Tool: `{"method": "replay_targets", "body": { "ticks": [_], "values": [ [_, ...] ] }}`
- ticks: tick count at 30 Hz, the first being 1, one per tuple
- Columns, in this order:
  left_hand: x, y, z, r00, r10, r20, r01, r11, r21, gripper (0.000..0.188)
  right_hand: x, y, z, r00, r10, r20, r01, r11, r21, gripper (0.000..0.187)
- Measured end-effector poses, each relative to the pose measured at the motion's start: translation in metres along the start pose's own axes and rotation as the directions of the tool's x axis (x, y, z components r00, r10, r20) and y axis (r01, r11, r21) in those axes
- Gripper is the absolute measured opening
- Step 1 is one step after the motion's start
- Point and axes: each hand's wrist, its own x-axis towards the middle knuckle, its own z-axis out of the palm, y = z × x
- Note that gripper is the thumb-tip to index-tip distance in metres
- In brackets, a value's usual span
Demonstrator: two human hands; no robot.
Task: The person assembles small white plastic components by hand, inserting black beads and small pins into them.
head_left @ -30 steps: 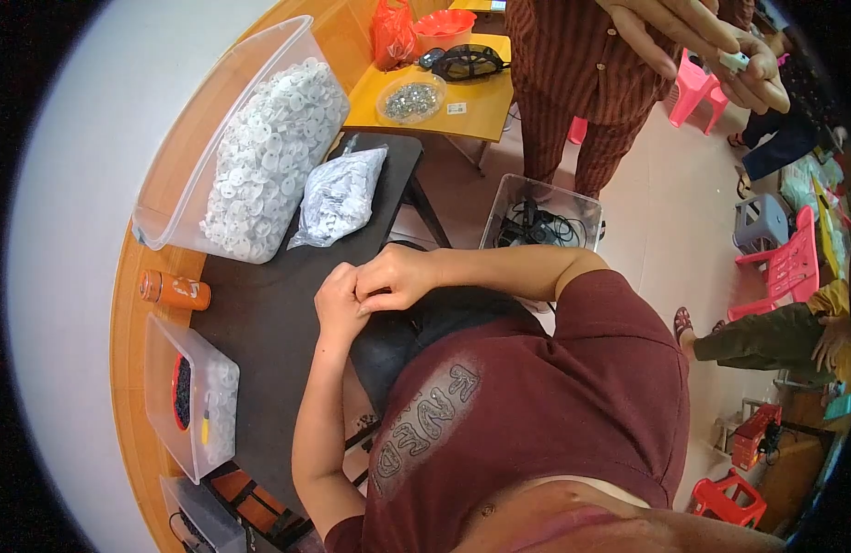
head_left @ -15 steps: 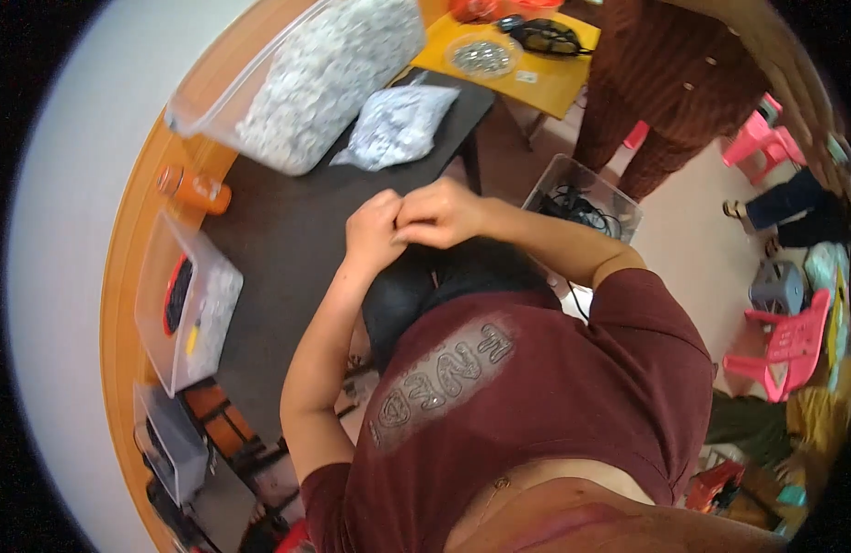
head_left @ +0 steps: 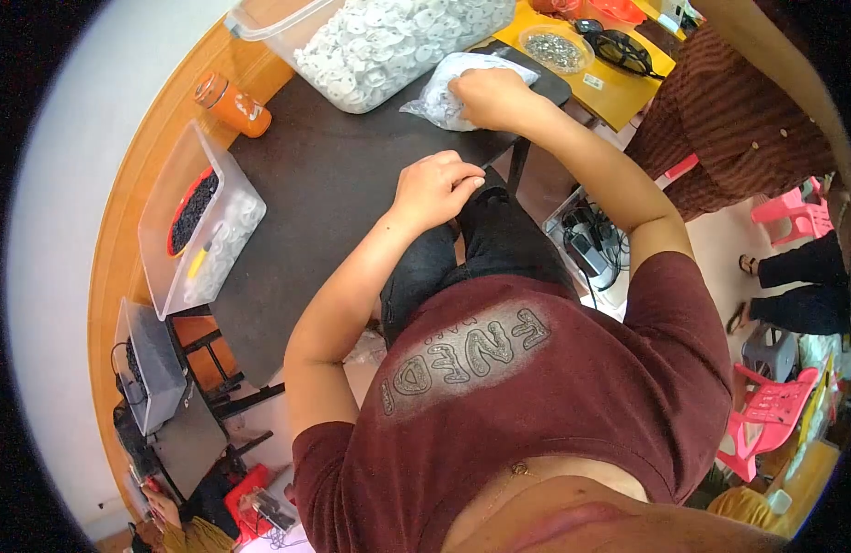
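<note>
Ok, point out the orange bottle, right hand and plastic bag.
Orange bottle [head_left: 236, 106]: head view, middle of its body.
Right hand [head_left: 495, 100]: head view, back of the hand.
Plastic bag [head_left: 439, 100]: head view, uncovered left part.

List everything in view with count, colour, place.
Plastic bag: one, clear, white contents, on work table
Work table: one, black, centre
Large bin: one, clear, upper middle
Discs: many, white, inside large bin
Bottle: one, orange, left
Smaller bin: one, clear, below bottle
Bowl: one, red, inside smaller bin
Side table: one, yellow, top right
Dish: one, clear, on side table
Cable bin: one, clear, right of centre
Chair: one, pink, lower right
Co-worker: one, striped clothing, upper right
Further people and seats: several, mixed colours, edges
Left hand: one, bare, near work table
Right hand: one, bare, on plastic bag
</note>
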Motion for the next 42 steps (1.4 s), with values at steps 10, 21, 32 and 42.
{"method": "replay_targets", "body": {
  "ticks": [10, 21, 32, 42],
  "values": [
    [-0.001, -0.008, -0.003, 1.0, 0.007, -0.003, -0.007, 0.999, -0.045, 0.017, 0.021, 0.011, -0.019, 0.999, -0.043, 0.008, 0.04, 0.963, 0.266, 0.02],
    [0.004, -0.018, -0.007, 0.981, -0.188, -0.038, 0.156, 0.897, -0.414, 0.017, 0.016, 0.025, -0.021, 1.0, 0.014, 0.026, -0.027, 0.799, 0.601, 0.021],
    [0.009, -0.036, -0.008, 0.89, -0.448, 0.078, 0.333, 0.525, -0.783, 0.022, 0.014, 0.03, -0.02, 0.998, 0.042, 0.045, -0.06, 0.815, 0.576, 0.019],
    [0.012, -0.03, -0.025, 0.871, -0.489, -0.044, 0.14, 0.334, -0.932, 0.024, -0.006, -0.023, -0.009, 0.989, 0.065, 0.132, -0.136, 0.051, 0.989, 0.02]
  ]
}}
